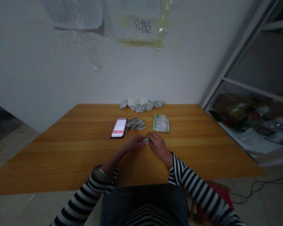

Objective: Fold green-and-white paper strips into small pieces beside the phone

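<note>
A small folded piece of printed paper (145,140) sits between both my hands at the middle of the wooden table (61,147). My left hand (134,142) pinches its left side and my right hand (157,145) pinches its right side, fingers closed. Both sleeves are black-and-white striped. Just beyond the hands lies a small heap of folded paper pieces (135,124). A flat stack of green-printed paper sheets (161,123) lies to the right of that heap.
A phone (119,127) with a lit screen lies left of the heap. A pile of crumpled folded papers (141,104) rests at the table's far edge against the white wall. A metal shelf rack (250,119) with clutter stands at the right.
</note>
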Available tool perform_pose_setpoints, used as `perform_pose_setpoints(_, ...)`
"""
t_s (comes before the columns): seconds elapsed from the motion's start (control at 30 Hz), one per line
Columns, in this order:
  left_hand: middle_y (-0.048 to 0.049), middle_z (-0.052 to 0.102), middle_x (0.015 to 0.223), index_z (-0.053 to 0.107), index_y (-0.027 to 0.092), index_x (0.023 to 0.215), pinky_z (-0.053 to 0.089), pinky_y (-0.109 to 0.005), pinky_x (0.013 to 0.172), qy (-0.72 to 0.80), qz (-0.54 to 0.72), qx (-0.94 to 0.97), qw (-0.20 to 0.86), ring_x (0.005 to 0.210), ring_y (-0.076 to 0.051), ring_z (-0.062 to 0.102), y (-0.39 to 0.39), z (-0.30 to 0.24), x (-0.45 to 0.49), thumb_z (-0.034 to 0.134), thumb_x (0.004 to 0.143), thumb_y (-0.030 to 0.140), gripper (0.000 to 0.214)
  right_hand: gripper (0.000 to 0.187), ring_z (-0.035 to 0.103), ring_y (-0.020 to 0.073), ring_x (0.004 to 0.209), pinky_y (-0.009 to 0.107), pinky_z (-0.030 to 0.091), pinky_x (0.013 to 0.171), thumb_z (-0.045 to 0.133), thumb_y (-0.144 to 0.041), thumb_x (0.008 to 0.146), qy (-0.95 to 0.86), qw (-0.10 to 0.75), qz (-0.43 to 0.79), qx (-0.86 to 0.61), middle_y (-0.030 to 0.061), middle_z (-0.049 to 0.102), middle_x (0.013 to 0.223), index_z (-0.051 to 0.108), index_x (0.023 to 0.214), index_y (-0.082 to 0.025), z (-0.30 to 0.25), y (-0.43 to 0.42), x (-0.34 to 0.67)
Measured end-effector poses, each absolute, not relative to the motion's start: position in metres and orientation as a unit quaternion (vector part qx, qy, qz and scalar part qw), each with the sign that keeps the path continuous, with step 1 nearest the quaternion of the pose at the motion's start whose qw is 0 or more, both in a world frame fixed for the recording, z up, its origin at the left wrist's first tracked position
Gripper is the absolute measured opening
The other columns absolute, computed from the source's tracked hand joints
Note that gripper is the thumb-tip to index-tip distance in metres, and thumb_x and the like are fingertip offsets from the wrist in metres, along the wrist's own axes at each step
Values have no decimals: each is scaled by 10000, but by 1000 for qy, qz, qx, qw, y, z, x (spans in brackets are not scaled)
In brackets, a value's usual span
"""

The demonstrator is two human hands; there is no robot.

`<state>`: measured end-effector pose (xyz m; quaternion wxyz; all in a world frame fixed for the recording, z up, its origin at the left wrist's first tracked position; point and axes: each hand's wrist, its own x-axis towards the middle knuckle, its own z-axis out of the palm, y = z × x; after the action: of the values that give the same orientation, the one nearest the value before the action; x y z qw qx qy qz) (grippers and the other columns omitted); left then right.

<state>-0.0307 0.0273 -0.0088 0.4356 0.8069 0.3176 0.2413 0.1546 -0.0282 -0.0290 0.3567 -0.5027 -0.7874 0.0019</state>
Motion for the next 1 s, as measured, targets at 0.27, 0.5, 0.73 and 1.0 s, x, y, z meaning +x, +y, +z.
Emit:
perform_pose_setpoints(0.27,-69,725,1061,708,254,1133,527,-319,842,329,362,847,205,934,-206,685,36,6,-33,627,857,240,288,276,672,172,802,301,546,748,700,-331,784,-638,528,367,-424,45,734,912,701,1029,-204,-19,2,159)
perform_pose_setpoints(0.5,-108,696,1178,665,226,1206,522,-413,933,338,426,797,264,1067,-255,661,43,1,-26,724,772,269,440,282,700,188,669,305,559,672,802,-342,599,-488,566,504,-432,58,776,795,767,822,-173,-26,27,157)
perform_pose_setpoints(0.73,-79,765,1005,776,192,958,537,-366,879,410,402,713,403,926,-246,707,50,1,-31,721,754,297,236,162,691,184,650,269,544,601,702,-204,696,-553,559,374,-491,39,774,762,795,827,-226,-21,21,158)
perform_pose_setpoints(1.0,-63,773,902,788,212,893,533,-299,757,400,434,737,329,814,-211,702,43,-1,-32,717,785,306,161,144,664,164,576,254,524,569,659,-196,743,-544,575,353,-499,33,760,702,793,792,-214,-17,16,155)
